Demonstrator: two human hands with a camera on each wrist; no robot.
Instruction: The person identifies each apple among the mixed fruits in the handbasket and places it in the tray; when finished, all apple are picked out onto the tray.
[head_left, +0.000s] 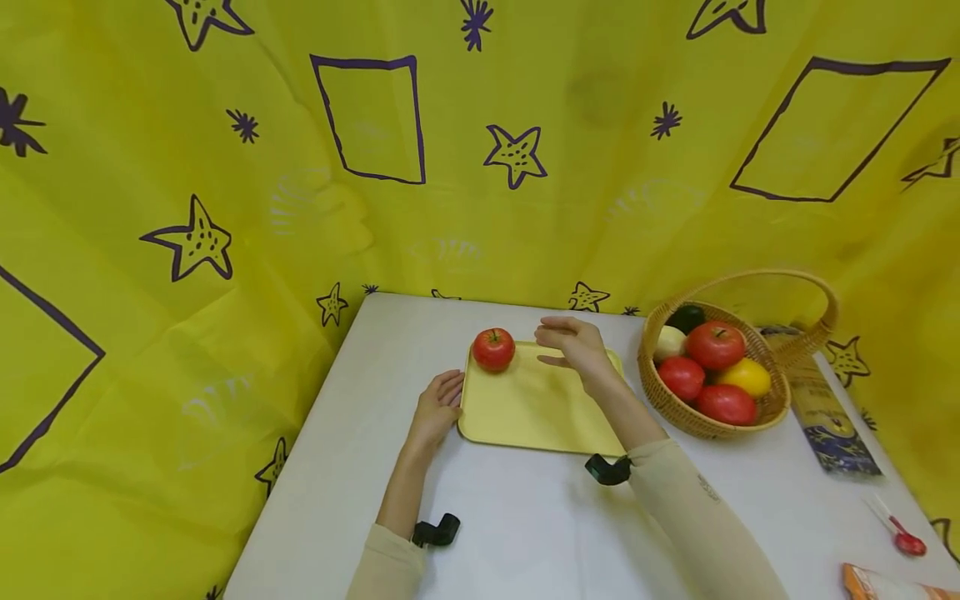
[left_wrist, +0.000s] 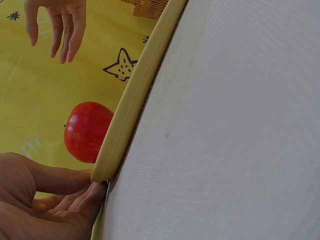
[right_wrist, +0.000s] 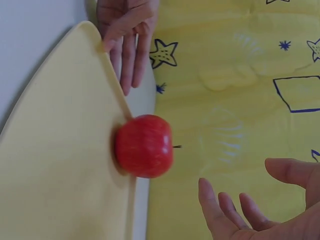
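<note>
A pale yellow rectangular tray (head_left: pixel 536 412) lies on the white table. On its far left corner sits a red apple (head_left: pixel 493 349), stem up. My left hand (head_left: pixel 437 408) is at the tray's left edge; in the left wrist view its thumb (left_wrist: pixel 65 181) and forefinger meet at the rim, holding it. Above the tray's far right part hovers my right hand (head_left: pixel 577 346), fingers spread and slightly bent, with nothing in it. In the right wrist view, the apple (right_wrist: pixel 145 146) stands apart from the right hand's fingers (right_wrist: pixel 212 205).
Right of the tray stands a wicker basket (head_left: pixel 693 421) with a tall handle, full of red, yellow, white and dark green produce. Beyond it lie a patterned packet (head_left: pixel 836 425), a red spoon (head_left: pixel 909 543) and an orange-white package (head_left: pixel 885 583). A yellow curtain (head_left: pixel 450 225) hangs behind the table.
</note>
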